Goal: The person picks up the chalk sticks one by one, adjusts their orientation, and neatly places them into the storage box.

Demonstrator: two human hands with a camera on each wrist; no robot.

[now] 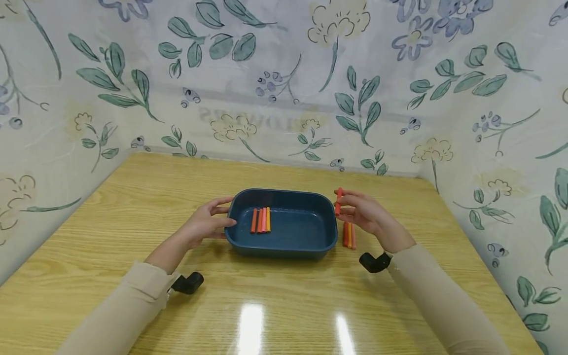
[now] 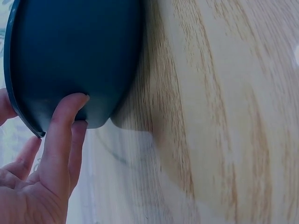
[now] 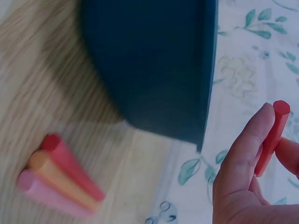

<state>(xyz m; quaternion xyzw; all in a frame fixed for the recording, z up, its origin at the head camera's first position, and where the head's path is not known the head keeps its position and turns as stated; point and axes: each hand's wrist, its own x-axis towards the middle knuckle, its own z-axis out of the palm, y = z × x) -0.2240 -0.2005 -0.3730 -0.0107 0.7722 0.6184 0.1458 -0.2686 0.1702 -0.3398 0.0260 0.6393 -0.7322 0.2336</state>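
A dark blue rounded rectangular tub [image 1: 284, 250] stands on the table. Four sides of it rise around several crayons [image 1: 260, 220] in red, pink and yellow-orange, lying side by side toward its left end. My left hand [image 1: 206, 224] holds the tub's left end, thumb over the rim and fingers along the outer wall. Just beyond the right rim, my right hand [image 1: 366, 212] pinches a red crayon [image 3: 273, 137] between thumb and fingers, held upright in the head view. Below that hand, a red, an orange and a pink crayon [image 3: 56, 196] lie together on the table.
The wood-grain table [image 1: 284, 310] reaches back to a floral-patterned cloth [image 1: 284, 88], which rises behind it and on both sides. Black wrist camera mounts [image 1: 188, 283] stick out from the beige sleeves [image 1: 443, 296]. Light glares off the table's front part.
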